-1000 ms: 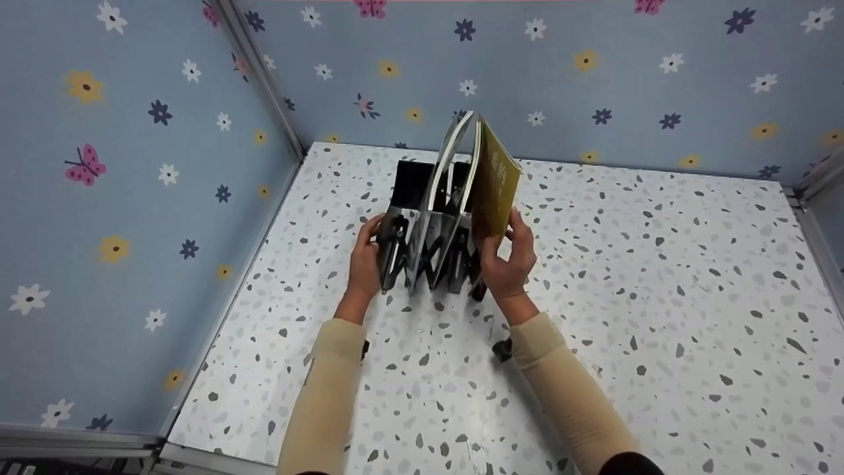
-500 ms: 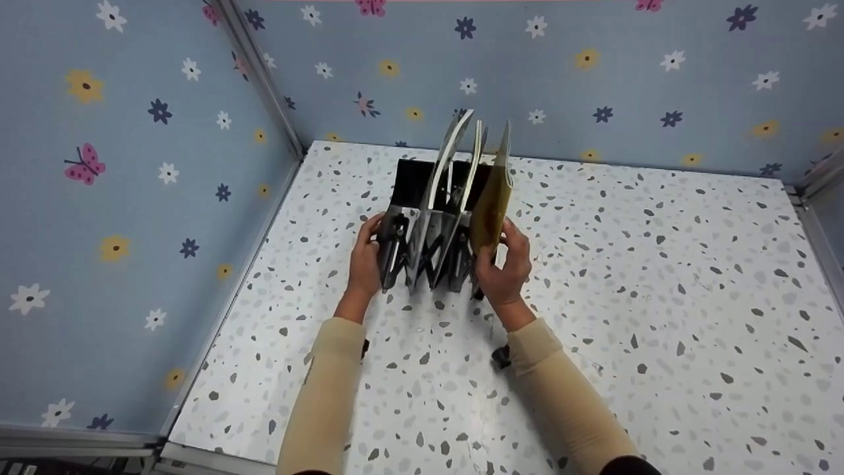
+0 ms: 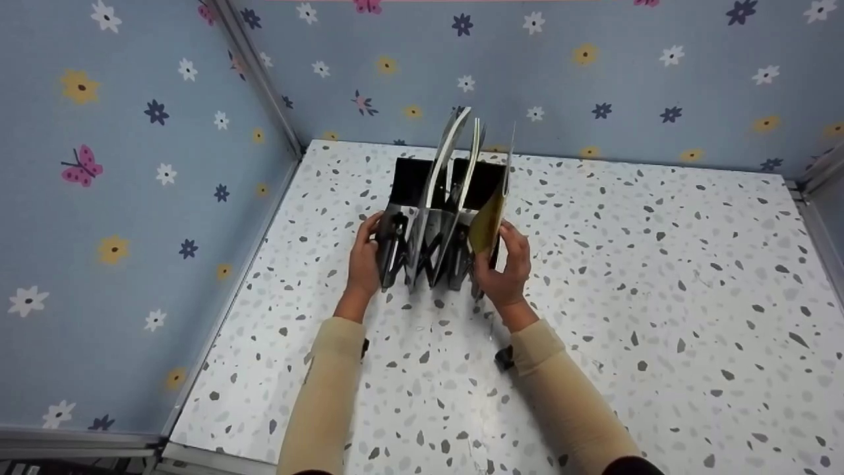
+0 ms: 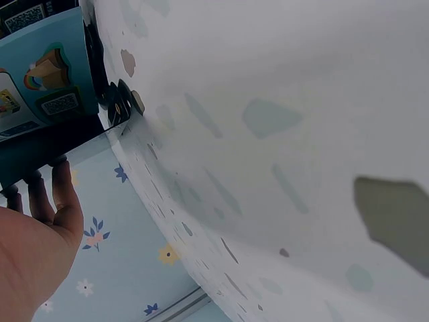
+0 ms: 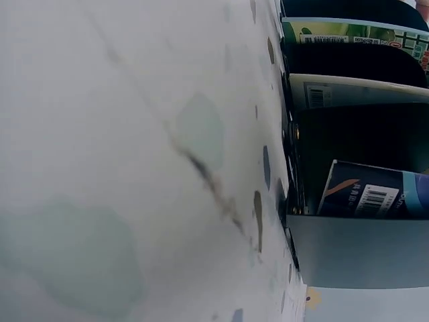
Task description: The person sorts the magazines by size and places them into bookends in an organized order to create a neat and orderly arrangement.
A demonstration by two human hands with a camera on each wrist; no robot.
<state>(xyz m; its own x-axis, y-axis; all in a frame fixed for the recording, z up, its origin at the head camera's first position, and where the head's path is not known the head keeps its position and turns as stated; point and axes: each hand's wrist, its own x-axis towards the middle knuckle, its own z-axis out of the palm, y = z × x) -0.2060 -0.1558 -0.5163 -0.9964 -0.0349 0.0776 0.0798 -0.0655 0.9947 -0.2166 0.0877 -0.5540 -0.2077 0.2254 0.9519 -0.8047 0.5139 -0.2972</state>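
A black folding book rack [image 3: 414, 183] with a zigzag base stands on the speckled table, holding thin upright books. My left hand [image 3: 364, 265] grips its left end panel; in the left wrist view, fingertips meet the panel's edge. At the right end, my right hand [image 3: 506, 272] holds a yellow-covered book [image 3: 486, 223], thumb on its inner face and fingers on the outer side. In the right wrist view, the book's dark barcode corner [image 5: 375, 196] sits tilted in the end compartment, against the grey end panel [image 5: 362, 251]. The thumb's full contact is hidden in the left wrist view.
Two more books, a curved one [image 3: 438, 161] and a thin one [image 3: 471, 168], stand in the middle of the rack. The speckled table [image 3: 659, 297] extends to the right. Flower-patterned walls [image 3: 422, 59] close off the back and left.
The yellow book has turned from showing its cover to nearly edge-on and sunk lower at the rack's right end. My right hand has followed slightly; the left hand stays put.
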